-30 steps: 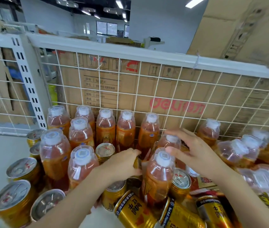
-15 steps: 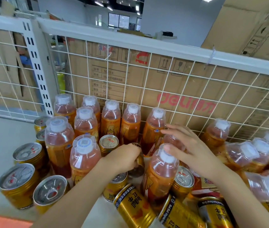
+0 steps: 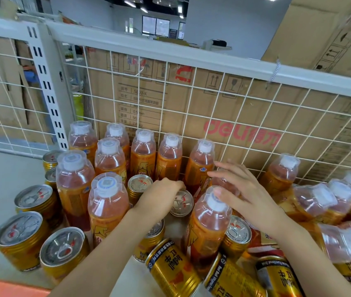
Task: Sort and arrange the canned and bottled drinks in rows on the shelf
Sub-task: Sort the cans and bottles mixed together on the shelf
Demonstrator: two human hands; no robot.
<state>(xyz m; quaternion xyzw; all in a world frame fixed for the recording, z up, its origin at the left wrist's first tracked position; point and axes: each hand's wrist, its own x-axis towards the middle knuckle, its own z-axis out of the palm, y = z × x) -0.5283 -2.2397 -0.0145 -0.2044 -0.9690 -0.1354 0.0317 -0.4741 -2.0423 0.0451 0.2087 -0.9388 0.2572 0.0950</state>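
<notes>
Centrally, left hand [image 3: 159, 198] fingers curled round tilted can [image 3: 182, 203], right hand [image 3: 243, 198] fingers spread over bottle [image 3: 208, 228].

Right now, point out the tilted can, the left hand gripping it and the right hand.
tilted can [image 3: 182, 204]: head view, on its silver lid.
left hand [image 3: 159, 198]: head view, on the back of the hand.
right hand [image 3: 247, 197]: head view, on the back of the hand.

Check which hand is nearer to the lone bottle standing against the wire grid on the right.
Right. The right hand lies just left of that bottle, apart from it; the left hand is farther left, gripping a tilted can.
</notes>
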